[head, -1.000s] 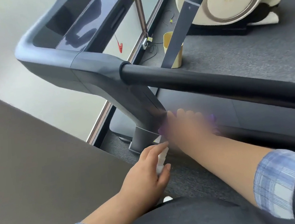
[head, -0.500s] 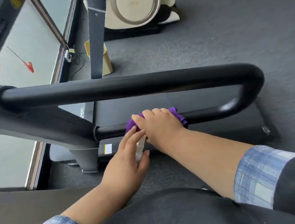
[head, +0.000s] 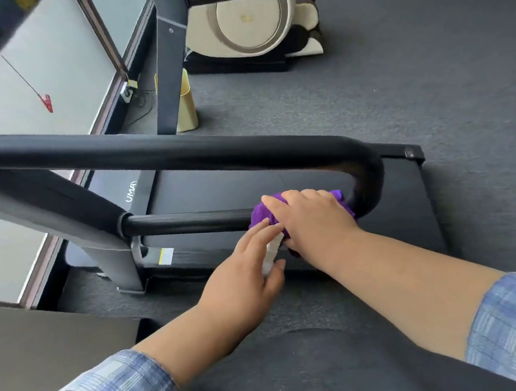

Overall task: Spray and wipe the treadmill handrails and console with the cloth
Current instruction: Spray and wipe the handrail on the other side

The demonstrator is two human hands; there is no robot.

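- Grey carpet [head: 396, 59] covers the floor of an exercise room, seen from a head-worn camera looking down.
- Frosted window panels [head: 59, 67] in a brown frame run along the left wall; a red tag and a red clip show against them.
- A treadmill [head: 396, 219] stands ahead, its dark belt deck ending at a squared rear corner on the right, with open carpet beyond it.
- Its handrail [head: 178, 155] is a padded black bar that runs right, bends in a U and returns as a lower bar to the grey upright post [head: 105, 250].
- The right hand [head: 314, 217] presses a purple cloth [head: 264, 216] over the lower bar, fingers curled round cloth and bar, just beside the U-bend.
- The left hand [head: 244, 273] sits just below and to the left, its fingers narrowly wrapped on a small white spray bottle [head: 271, 254], mostly hidden; fingertips are close to the cloth.
- Both forearms are bare, with blue plaid cuffs pushed up under dark sleeves.
- A cream exercise machine [head: 251, 14] stands at the far wall, well apart, and a yellow cone-shaped bin [head: 186, 106] sits by a second grey post.
- A dark flat surface [head: 38, 342] fills the lower left corner.
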